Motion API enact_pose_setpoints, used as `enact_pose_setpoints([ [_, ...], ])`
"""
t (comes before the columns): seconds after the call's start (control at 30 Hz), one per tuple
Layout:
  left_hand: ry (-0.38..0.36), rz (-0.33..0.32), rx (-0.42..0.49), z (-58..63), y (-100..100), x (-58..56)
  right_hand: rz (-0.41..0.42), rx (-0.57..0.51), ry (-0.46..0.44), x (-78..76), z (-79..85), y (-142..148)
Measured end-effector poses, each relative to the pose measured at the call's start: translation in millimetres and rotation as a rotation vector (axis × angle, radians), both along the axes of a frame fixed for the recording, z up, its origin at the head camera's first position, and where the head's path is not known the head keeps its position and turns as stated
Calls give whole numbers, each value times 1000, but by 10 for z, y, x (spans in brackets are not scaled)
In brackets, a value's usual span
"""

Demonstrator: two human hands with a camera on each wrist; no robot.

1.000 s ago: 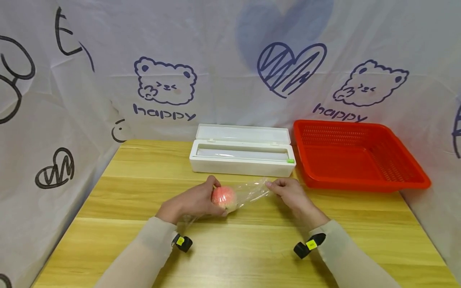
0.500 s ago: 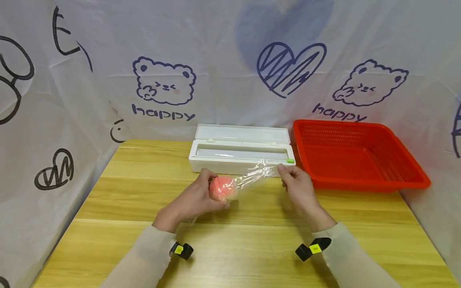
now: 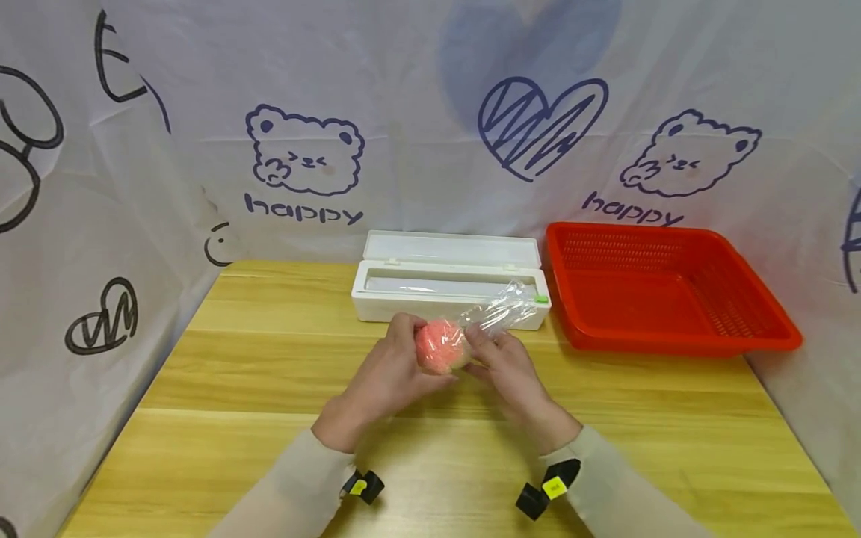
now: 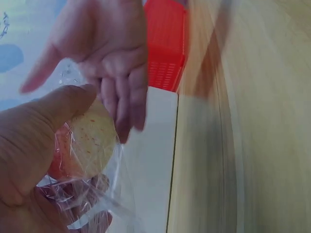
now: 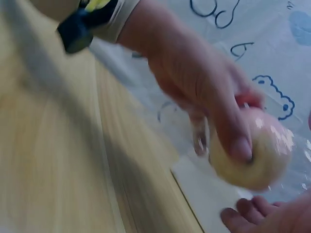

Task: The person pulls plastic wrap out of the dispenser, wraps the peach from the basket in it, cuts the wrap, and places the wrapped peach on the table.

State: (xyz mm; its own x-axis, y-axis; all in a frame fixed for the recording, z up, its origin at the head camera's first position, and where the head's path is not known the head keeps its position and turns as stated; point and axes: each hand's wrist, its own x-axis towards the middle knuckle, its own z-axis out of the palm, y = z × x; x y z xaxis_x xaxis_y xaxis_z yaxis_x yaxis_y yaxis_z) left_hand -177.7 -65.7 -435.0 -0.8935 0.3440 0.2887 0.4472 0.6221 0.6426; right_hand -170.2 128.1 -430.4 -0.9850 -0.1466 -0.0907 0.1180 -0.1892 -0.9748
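A red and pale-yellow apple (image 3: 440, 346) is off the table, with clear plastic film stretched over it. My left hand (image 3: 386, 373) grips it from the left; in the right wrist view the left thumb (image 5: 238, 141) presses near the hollow at its end. Loose film (image 3: 504, 306) sticks out to the upper right, in front of the white box, and more crumpled film (image 4: 77, 196) hangs below the apple in the left wrist view. My right hand (image 3: 511, 370) is close at the apple's right side, beside the film. Its fingers (image 4: 124, 104) are straight and its thumb spread.
Behind the hands stands a long white film box (image 3: 430, 308), lid up, with a roll inside and a green slider (image 3: 541, 299) at its right end. A red plastic basket (image 3: 655, 340) sits at the back right of the wooden table (image 3: 269, 448), near the cloth backdrop.
The right hand first drew the film out to the right and up, then let it go and came left to the apple. The left hand lifted the apple and moved it slightly right.
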Motion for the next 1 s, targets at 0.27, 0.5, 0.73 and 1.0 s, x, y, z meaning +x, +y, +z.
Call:
enact_pose_setpoints([
  [0.27, 189, -50, -55, -4, 91, 62, -284, -168, -85, -26, 58, -129],
  [0.5, -1, -116, 76, 54, 126, 130, -443, -33, -25, -44, 86, -116],
  [0.73, -373, -171, 244, 145, 100, 129, -416, 40, 66, -6, 148, -79],
  [1.0, -422, -292, 269, 152, 26, 96, -409, 77, 109, 10, 275, -15],
])
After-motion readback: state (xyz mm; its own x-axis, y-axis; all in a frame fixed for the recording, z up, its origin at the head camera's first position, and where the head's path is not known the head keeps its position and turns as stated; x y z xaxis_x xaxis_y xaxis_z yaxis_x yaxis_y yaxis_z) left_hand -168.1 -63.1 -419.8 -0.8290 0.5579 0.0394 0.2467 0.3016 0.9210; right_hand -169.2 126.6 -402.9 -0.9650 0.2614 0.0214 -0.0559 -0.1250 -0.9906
